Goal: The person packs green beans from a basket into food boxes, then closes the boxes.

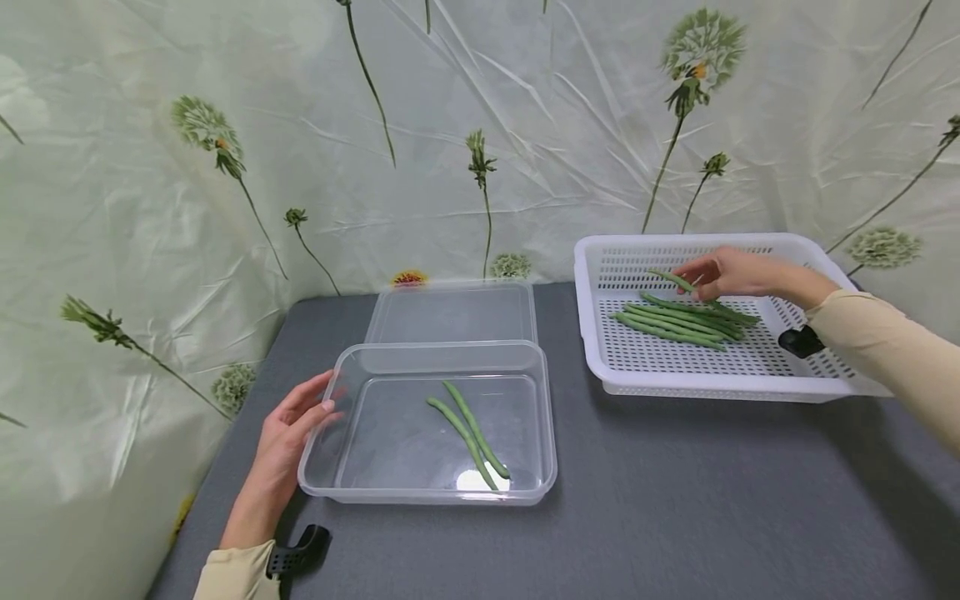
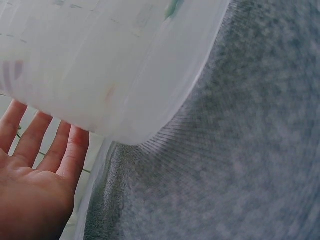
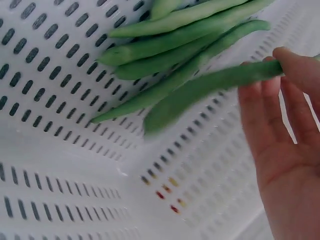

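Note:
My right hand pinches one green bean between thumb and fingers, above the white perforated basket. Under it, several more green beans lie side by side on the basket's floor. My left hand rests against the left wall of a clear plastic container; its fingers look fairly straight in the left wrist view, touching the wall. Inside the container, two green beans lie slantwise, close together.
A flat clear lid lies behind the container on the grey tabletop. Behind the table hangs a flower-printed sheet. The basket stands to the right of the container, with a gap between them.

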A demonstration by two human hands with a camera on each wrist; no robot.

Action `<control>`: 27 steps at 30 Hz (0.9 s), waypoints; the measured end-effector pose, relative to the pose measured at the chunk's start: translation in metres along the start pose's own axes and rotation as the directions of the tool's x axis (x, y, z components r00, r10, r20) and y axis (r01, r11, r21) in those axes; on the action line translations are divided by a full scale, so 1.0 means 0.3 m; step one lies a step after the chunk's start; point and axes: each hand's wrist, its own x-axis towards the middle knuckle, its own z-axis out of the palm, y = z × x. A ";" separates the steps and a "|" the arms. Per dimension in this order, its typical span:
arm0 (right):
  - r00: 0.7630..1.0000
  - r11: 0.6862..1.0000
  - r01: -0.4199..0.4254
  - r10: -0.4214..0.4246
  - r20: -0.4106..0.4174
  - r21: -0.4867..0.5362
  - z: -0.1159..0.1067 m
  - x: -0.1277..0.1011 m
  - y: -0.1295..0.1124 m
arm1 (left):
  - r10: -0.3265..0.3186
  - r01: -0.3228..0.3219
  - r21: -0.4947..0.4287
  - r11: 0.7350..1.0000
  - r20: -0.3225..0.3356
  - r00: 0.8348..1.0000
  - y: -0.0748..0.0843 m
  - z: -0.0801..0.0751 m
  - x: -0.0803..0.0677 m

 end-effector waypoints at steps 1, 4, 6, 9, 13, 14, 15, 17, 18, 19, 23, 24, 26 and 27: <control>1.000 1.000 -0.005 0.005 -0.006 0.002 -0.003 -0.004 -0.009 | -0.001 0.001 0.000 1.000 0.000 1.000 0.001 0.000 0.000; 1.000 0.999 -0.020 0.020 -0.011 0.045 -0.014 -0.018 -0.038 | -0.007 0.007 0.004 1.000 0.000 1.000 0.003 0.000 -0.001; 1.000 0.996 -0.025 0.026 -0.008 0.083 -0.024 -0.030 -0.059 | -0.012 0.012 0.007 1.000 -0.002 1.000 0.003 0.002 -0.001; 0.999 0.992 -0.033 0.033 0.001 0.122 -0.042 -0.052 -0.099 | -0.017 0.017 0.015 1.000 -0.005 1.000 0.005 0.003 -0.001; 0.999 0.990 -0.039 0.039 0.002 0.132 -0.058 -0.076 -0.153 | -0.018 0.018 0.017 1.000 -0.008 1.000 0.008 0.003 0.000; 0.999 0.990 -0.041 0.041 0.004 0.136 -0.059 -0.081 -0.165 | -0.019 0.019 0.017 1.000 -0.007 1.000 0.009 0.003 0.000; 0.999 0.989 -0.039 0.039 0.007 0.145 -0.059 -0.086 -0.178 | -0.019 0.019 0.016 1.000 -0.007 1.000 0.009 0.003 0.000; 1.000 0.987 -0.027 0.025 0.013 0.159 -0.056 -0.093 -0.202 | -0.021 0.021 0.015 1.000 -0.006 1.000 0.009 0.003 0.000; 1.000 0.987 -0.016 0.014 0.013 0.163 -0.053 -0.097 -0.214 | -0.021 0.021 0.016 1.000 -0.007 1.000 0.010 0.003 0.000; 1.000 0.986 -0.007 0.005 0.013 0.167 -0.050 -0.101 -0.227 | -0.021 0.021 0.019 1.000 -0.007 1.000 0.010 0.003 0.000; 0.999 0.984 0.049 -0.051 0.007 0.172 -0.035 -0.114 -0.275 | -0.023 0.023 0.022 0.999 -0.009 1.000 0.010 0.003 0.002; 0.998 0.982 0.059 -0.061 0.007 0.177 -0.031 -0.116 -0.285 | -0.023 0.023 0.020 1.000 -0.009 1.000 0.010 0.003 0.002; 0.997 0.979 0.075 -0.077 0.001 0.187 -0.023 -0.121 -0.302 | -0.023 0.023 0.016 1.000 -0.009 1.000 0.010 0.003 0.002; 0.997 0.979 0.081 -0.082 -0.003 0.189 -0.020 -0.122 -0.310 | -0.022 0.022 0.014 1.000 -0.009 1.000 0.009 0.004 0.002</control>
